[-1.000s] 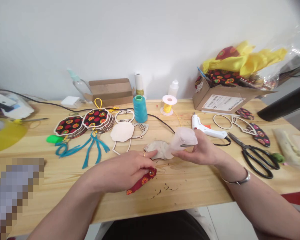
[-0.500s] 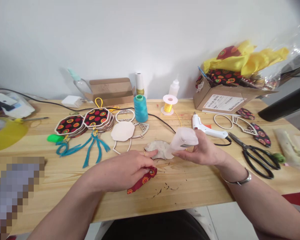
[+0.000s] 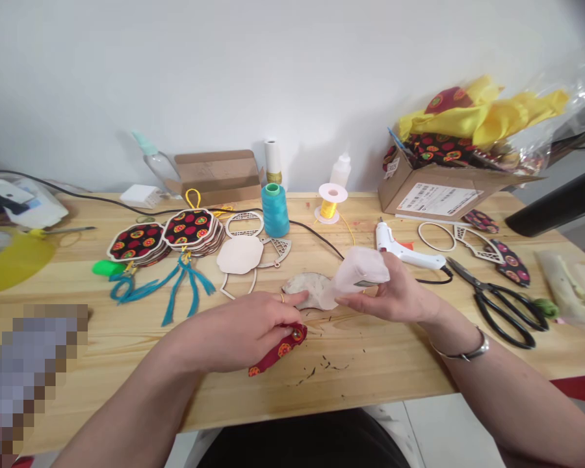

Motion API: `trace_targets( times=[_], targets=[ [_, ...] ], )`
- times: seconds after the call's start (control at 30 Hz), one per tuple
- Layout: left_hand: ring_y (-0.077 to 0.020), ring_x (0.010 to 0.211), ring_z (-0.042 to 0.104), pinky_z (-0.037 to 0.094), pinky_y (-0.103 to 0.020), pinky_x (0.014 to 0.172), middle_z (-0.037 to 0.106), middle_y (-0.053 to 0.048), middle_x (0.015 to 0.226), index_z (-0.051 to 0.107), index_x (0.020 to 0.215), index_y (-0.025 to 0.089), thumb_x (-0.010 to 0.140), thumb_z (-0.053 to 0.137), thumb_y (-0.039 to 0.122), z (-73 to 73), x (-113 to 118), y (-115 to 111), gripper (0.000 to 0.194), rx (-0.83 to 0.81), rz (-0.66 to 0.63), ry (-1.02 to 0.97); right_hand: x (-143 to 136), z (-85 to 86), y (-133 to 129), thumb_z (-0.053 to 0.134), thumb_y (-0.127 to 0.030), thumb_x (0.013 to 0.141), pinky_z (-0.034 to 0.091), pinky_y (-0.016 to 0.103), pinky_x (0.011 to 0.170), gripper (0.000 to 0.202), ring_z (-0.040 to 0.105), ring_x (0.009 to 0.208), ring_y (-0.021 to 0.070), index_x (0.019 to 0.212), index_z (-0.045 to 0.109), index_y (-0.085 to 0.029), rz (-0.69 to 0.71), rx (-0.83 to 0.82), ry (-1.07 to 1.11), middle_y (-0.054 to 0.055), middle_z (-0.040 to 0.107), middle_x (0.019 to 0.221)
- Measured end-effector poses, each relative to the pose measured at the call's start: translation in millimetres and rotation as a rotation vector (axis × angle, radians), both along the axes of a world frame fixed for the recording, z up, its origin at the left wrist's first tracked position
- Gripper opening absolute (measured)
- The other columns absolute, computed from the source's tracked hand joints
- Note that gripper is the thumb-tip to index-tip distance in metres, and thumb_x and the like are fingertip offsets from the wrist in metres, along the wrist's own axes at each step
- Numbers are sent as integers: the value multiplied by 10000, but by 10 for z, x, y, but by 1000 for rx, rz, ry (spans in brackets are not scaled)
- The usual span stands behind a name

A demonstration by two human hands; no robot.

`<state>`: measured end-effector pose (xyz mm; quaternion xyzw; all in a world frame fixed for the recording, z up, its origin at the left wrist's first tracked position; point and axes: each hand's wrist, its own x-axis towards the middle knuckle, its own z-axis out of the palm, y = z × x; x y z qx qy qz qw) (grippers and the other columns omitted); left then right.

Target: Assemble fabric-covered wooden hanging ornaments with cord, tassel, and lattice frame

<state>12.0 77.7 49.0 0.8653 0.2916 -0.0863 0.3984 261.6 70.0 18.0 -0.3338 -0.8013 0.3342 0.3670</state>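
Observation:
My right hand (image 3: 400,292) is wrapped round a whitish translucent squeeze bottle (image 3: 361,270), tipped so its lower end points left, at the right end of a pale curved piece (image 3: 305,286) lying on the table. My left hand (image 3: 253,331) rests a fingertip on that curved piece. Under its other fingers it grips a red patterned fabric piece (image 3: 279,354) that sticks out toward the table's front. The bottle's tip is hard to make out where it meets the curved piece.
Behind the hands stand a teal thread cone (image 3: 274,211) and a yellow cord spool (image 3: 329,209). At right lie a white glue gun (image 3: 409,253), black-handled scissors (image 3: 500,299) and a carton (image 3: 429,192) stuffed with fabric. Fabric-covered plaques with teal tassels (image 3: 188,231) are stacked at left.
Both hands stay almost where they were. The bottle's raised end tilts very slightly; the view shifts a little.

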Motion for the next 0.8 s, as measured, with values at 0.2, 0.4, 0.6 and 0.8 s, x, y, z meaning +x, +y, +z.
trace_targets(
  times=[0.2, 0.4, 0.6, 0.8],
  targets=[
    [-156, 1403, 292, 379, -248, 1026, 527, 0, 1402, 643, 867, 223, 935, 374, 170, 0, -55, 32, 283, 3, 17, -77, -36, -52, -12, 726, -194, 751, 519, 224, 663, 161, 648, 726, 123, 881, 635, -171, -12, 11, 66, 17, 707, 815],
    [-155, 1403, 294, 352, -230, 1034, 632, 36, 1259, 642, 863, 246, 933, 378, 186, 23, -124, 68, 280, 5, 63, -91, -105, -91, -20, 731, -240, 753, 535, 235, 628, 162, 658, 708, 140, 865, 639, -167, -82, -11, 109, 33, 708, 805],
    [-180, 1234, 508, 403, -229, 959, 660, 18, 1158, 621, 785, 224, 914, 379, 167, 34, -123, 71, 280, 43, 64, -105, -182, -128, -24, 731, -246, 757, 539, 241, 649, 150, 656, 691, 137, 862, 656, -170, -76, 44, 73, 29, 711, 791],
    [-150, 1039, 603, 422, -217, 897, 656, 17, 1090, 605, 762, 217, 905, 373, 146, 15, -108, 79, 281, 52, 57, -127, -257, -173, -23, 728, -242, 759, 532, 222, 640, 141, 648, 685, 128, 855, 656, -168, -69, 54, 57, 28, 706, 798]
  ],
)
